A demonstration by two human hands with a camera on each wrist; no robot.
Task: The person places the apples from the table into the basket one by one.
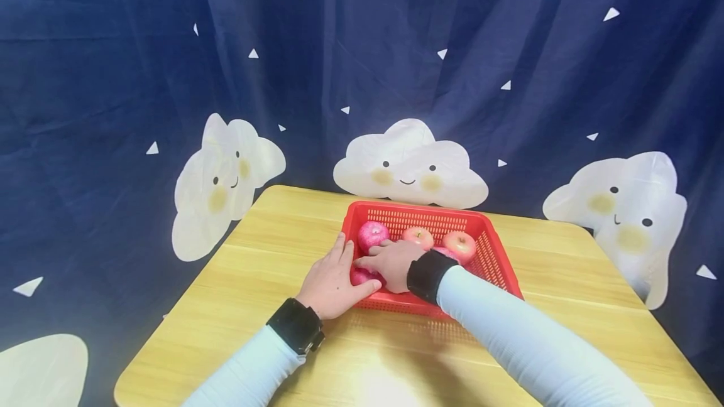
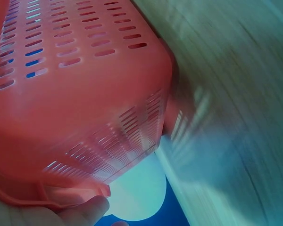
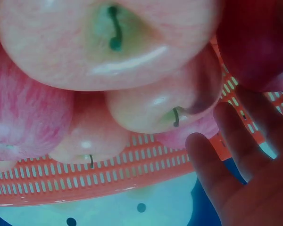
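Observation:
A red slotted plastic basket [image 1: 500, 250] stands on the table with several apples in it. My left hand [image 1: 334, 281] lies along its left rim, fingers straight, the thumb reaching over the near corner. In the left wrist view, fingers [image 2: 92, 209] touch the rim's edge. My right hand [image 1: 391, 264] reaches down inside, above a pink-red apple [image 1: 362, 277] in the near left corner. The right wrist view has its fingers [image 3: 238, 141] extended and spread, beside a dark red apple [image 3: 259, 47]. A deep pink apple [image 1: 372, 233] and a paler apple [image 1: 460, 245] lie behind.
The wooden table [image 1: 237, 306] extends around the basket on all sides. Behind it hangs a dark blue curtain [image 1: 384, 36] printed with white clouds and triangles. Both wrists wear black bands [image 1: 295, 325] over light blue sleeves [image 1: 526, 338].

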